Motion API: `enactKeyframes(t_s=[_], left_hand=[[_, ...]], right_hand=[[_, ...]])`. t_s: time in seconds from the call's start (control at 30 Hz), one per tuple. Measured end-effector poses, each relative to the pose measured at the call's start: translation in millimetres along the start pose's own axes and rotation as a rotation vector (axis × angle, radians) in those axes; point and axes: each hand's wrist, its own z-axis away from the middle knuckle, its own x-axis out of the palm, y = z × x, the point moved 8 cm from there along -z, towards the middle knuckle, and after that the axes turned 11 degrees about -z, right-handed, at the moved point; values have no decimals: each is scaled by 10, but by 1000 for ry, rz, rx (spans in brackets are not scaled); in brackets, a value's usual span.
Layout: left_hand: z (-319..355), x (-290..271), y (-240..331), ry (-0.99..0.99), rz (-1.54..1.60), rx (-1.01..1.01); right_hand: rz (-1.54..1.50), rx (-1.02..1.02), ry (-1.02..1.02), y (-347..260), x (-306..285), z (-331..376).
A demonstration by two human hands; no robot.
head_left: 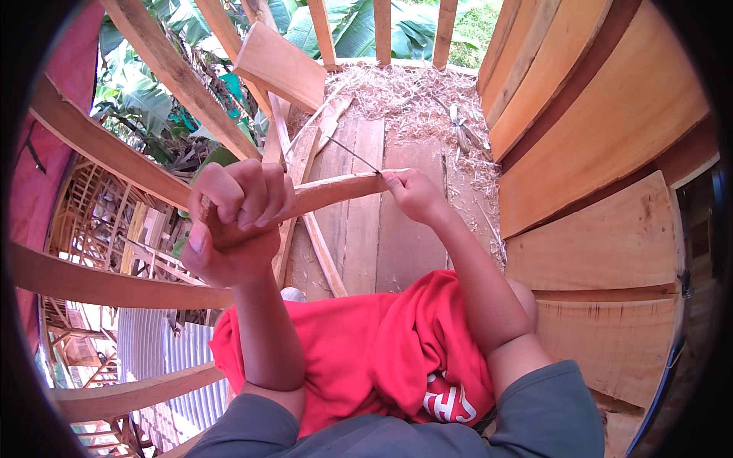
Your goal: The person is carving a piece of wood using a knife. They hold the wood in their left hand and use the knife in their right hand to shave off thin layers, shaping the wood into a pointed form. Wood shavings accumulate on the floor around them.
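Observation:
A curved strip of wood (332, 193) is held up in front of me, above the plank floor. My left hand (243, 200) is closed around its left end, with the fingers curled over the top and the thumb to the side. At the far right end my right hand (416, 195) is closed, thumb and fingers pinching the tip. From that pinch a thin dark rod or cord (353, 154) slants up and to the left; its kind cannot be made out. Part of the strip is hidden by my left fingers.
Red cloth (359, 328) covers my lap. Curly wood shavings (397, 88) lie at the far end of the plank floor (359, 229). Loose wooden strips (324, 256) lie beyond my left hand, below a tilted board (281, 67). A plank wall (588, 160) stands right; beams (114, 288) cross the left.

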Motion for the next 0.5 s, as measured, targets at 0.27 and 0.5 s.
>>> enactKeyframes(t_s=[0.27,0.5], left_hand=[[-31,129,18,25,-11,2],[23,22,50,82,-42,-9]], right_hand=[[80,91,-43,217,-139,-19],[115,38,-23,-343,-6,199]])
